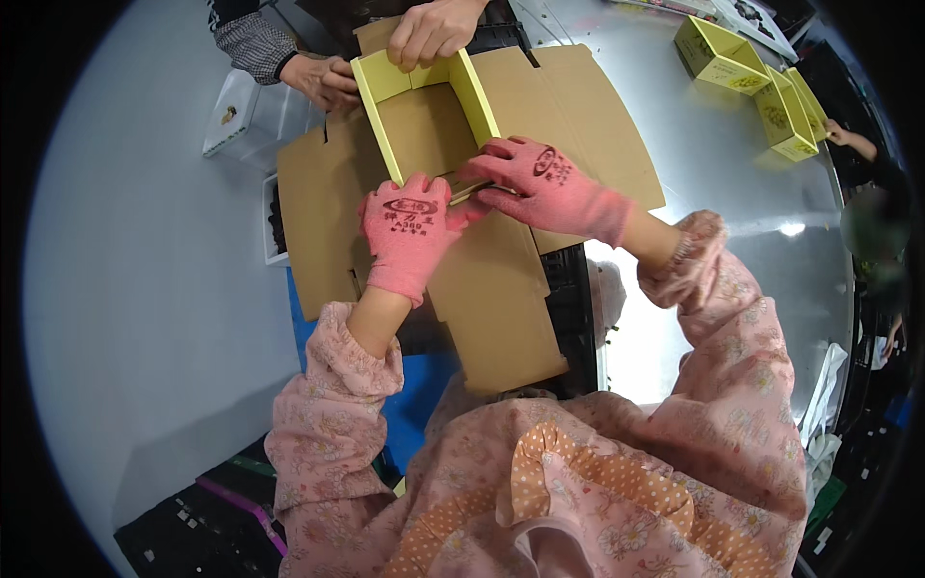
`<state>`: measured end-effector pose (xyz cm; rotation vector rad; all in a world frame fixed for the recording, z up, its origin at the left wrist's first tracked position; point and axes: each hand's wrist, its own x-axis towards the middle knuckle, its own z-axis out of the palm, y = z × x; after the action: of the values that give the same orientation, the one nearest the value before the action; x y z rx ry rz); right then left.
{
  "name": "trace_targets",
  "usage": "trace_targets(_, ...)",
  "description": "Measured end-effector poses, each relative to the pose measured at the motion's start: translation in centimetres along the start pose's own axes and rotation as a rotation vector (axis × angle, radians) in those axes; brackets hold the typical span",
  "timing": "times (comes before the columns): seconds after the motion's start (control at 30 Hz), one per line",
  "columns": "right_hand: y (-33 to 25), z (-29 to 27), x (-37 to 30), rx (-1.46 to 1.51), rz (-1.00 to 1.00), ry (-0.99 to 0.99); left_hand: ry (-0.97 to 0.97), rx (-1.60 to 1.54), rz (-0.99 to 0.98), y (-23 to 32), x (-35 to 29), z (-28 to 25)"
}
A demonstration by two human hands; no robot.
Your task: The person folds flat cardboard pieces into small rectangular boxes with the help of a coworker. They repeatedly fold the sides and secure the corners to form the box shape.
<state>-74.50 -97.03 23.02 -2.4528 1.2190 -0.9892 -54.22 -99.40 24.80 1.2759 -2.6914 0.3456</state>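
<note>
silvery table point(742, 202) right; yellow box point(472, 96) just beyond left hand point(407, 236) and right hand point(554, 190), both hands grasping its near edge.

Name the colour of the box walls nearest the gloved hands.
The box walls are yellow, seen best in the head view.

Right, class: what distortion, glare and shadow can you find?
Head view: fisheye curve bows the metal table's right edge; head view: small glare spot on that table; head view: soft shadow low on the pale surface at left; yellow box without strong glare.
</note>
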Motion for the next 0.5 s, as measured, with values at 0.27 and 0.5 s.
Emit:
trace_targets(0.27,-2.5,-1.9,-10.8,-0.141,0.031,-0.197,0.002,-0.139,-0.074,0.5,0.5,-0.1)
trace_targets(0.5,-3.7,-1.0,-12.2,-0.221,-0.219,-0.265,-0.034,-0.147,-0.144,0.9,0.3,-0.2)
